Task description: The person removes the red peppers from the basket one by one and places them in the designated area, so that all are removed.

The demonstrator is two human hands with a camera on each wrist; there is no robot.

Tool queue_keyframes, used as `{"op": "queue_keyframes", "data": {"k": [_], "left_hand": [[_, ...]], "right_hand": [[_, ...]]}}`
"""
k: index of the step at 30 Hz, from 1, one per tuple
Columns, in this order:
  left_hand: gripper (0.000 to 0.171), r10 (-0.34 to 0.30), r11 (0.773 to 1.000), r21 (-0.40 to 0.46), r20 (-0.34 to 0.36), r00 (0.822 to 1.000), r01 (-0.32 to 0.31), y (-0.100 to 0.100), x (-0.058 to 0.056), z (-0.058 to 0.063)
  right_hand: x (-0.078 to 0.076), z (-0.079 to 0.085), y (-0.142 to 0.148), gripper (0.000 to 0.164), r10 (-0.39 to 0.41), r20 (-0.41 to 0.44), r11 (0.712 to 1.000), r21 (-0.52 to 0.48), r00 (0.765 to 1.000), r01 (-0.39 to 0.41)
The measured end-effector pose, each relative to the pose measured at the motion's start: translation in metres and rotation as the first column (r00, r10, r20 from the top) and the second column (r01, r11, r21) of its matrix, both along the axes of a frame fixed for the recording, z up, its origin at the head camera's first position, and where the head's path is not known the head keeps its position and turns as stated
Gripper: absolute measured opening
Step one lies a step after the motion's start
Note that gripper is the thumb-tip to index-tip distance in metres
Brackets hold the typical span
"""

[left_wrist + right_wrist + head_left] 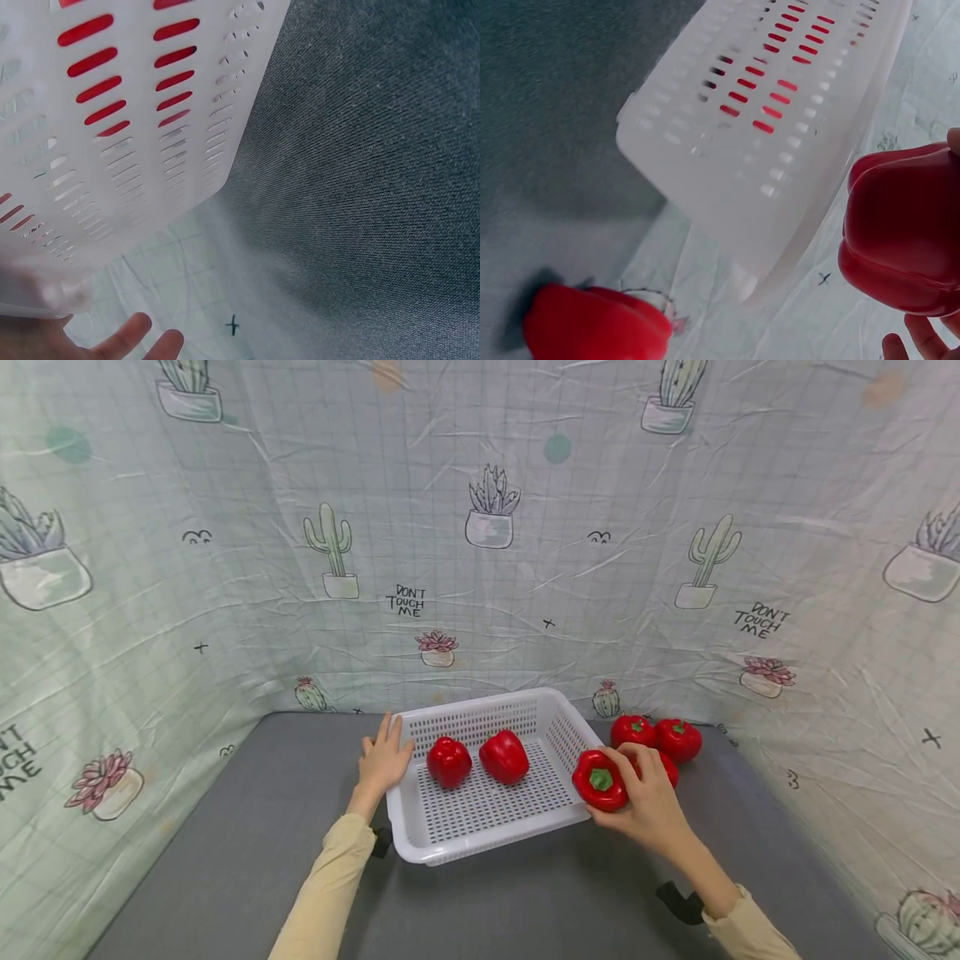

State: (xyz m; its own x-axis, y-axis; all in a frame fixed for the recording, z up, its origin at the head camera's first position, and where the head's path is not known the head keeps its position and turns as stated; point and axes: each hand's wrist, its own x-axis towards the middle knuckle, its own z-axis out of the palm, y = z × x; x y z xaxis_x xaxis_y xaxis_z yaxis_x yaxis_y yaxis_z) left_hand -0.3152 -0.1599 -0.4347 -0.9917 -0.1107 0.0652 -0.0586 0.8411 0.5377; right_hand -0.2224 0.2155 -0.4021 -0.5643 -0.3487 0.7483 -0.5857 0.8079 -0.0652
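A white perforated plastic basket [487, 843] stands on the table with two red bell peppers inside, one on the left [448, 762] and one nearer the middle [504, 757]. My left hand [384, 764] rests on the basket's left rim, its fingers spread and fairly straight. Over the basket's front right corner, my right hand [648, 797] grips another red bell pepper [588, 787], whose green stem faces the head camera. The right wrist view shows that pepper [900, 229] raised beside the basket wall [705, 157]. The left wrist view catches a few left fingertips below the rim.
Right of the basket sit more red bell peppers, two at the back [632, 729] [679, 741] and one [666, 770] partly hidden behind my right hand. A dark grey cloth [247, 860] covers the table. Printed curtains [555, 568] enclose its back and sides.
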Motion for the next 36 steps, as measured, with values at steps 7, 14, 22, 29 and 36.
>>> {"op": "queue_keyframes", "data": {"k": [7, 14, 22, 29, 36], "left_hand": [[0.059, -0.011, 1.000, 0.005, -0.005, 1.000, 0.011, 0.000, 0.000, -0.001], [0.059, -0.018, 1.000, 0.001, -0.010, 1.000, 0.018, 0.000, 0.000, -0.001], [0.058, -0.021, 1.000, 0.001, 0.001, 1.000, 0.021, -0.002, 0.000, -0.001], [0.058, -0.023, 1.000, 0.006, -0.003, 1.000, 0.023, -0.002, 0.001, -0.001], [0.059, -0.026, 1.000, 0.010, -0.009, 1.000, 0.026, -0.002, 0.001, 0.000]], "right_hand": [[0.003, -0.003, 0.012, 0.078, -0.020, -0.008, 0.999, -0.034, 1.000, 0.020], [0.005, -0.009, 0.030, 0.083, -0.058, -0.039, 0.998, -0.031, 0.998, 0.056], [0.002, -0.014, 0.050, 0.080, -0.099, -0.059, 0.995, -0.033, 0.993, 0.097], [0.001, -0.021, 0.069, 0.073, -0.178, -0.021, 0.983, 0.029, 0.984, 0.179], [0.001, -0.028, 0.085, 0.088, -0.227, -0.024, 0.973, 0.032, 0.974, 0.227]]}}
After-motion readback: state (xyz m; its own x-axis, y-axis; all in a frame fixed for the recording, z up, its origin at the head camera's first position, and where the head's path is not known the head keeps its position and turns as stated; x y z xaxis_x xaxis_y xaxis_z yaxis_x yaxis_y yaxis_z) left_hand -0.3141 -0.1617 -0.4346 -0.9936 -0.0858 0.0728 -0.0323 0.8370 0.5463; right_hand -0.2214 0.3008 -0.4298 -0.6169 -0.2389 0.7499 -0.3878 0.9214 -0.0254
